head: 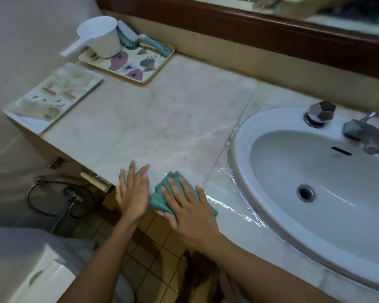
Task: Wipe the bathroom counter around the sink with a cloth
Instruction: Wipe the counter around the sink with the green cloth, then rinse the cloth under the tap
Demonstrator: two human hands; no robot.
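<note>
Wiping under way. Right hand [188,206] flat, fingers spread, pressing teal cloth [162,193] onto counter [140,127] front edge, left of sink [245,149]. Left hand [132,191] flat, unclenched, grasping nothing, farther left of sink. Next, likely: sweep toward wet sink rim.

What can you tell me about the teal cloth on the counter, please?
The teal cloth looks like soft fabric, folded into layers. It lies flat at the front edge of the marble counter, left of the sink. The right hand presses on it with fingers spread; the left hand rests beside it.
</note>
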